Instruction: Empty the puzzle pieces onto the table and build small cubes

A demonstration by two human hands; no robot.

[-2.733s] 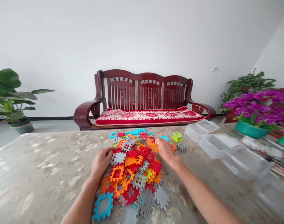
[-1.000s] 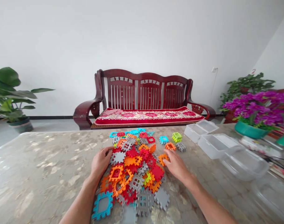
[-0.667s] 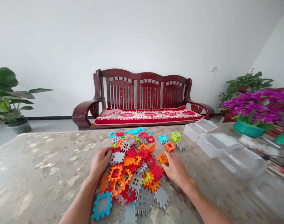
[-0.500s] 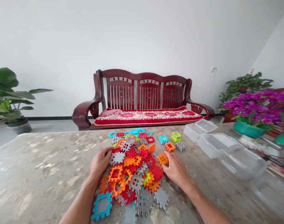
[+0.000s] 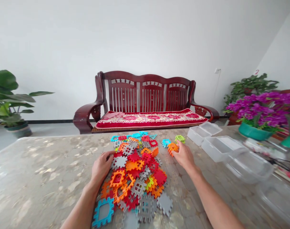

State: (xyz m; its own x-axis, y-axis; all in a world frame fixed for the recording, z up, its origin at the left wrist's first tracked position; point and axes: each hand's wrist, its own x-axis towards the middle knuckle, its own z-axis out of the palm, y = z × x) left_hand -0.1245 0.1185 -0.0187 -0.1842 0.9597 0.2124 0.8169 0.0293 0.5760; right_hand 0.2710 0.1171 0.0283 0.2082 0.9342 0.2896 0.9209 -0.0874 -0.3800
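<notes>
A pile of flat interlocking plastic tiles (image 5: 135,171) in red, orange, grey, blue and green lies on the marbled table (image 5: 44,171). My left hand (image 5: 101,168) rests with curled fingers on the pile's left side, touching a grey tile (image 5: 120,162). My right hand (image 5: 184,155) is further out to the right of the pile, its fingers closed on a small orange tile (image 5: 172,147). A blue tile (image 5: 166,142) and a lime-green tile (image 5: 180,138) lie just beyond it.
Clear plastic boxes (image 5: 217,148) stand at the right, with further clear tubs (image 5: 248,165) nearer me. A teal pot of purple flowers (image 5: 264,119) sits at the far right. A red wooden bench (image 5: 145,101) stands behind the table, a leafy plant (image 5: 9,101) at the left.
My right hand took hold of the small orange tile at the pile's right edge and carried it away from me, toward the blue and green tiles. My left hand stayed put.
</notes>
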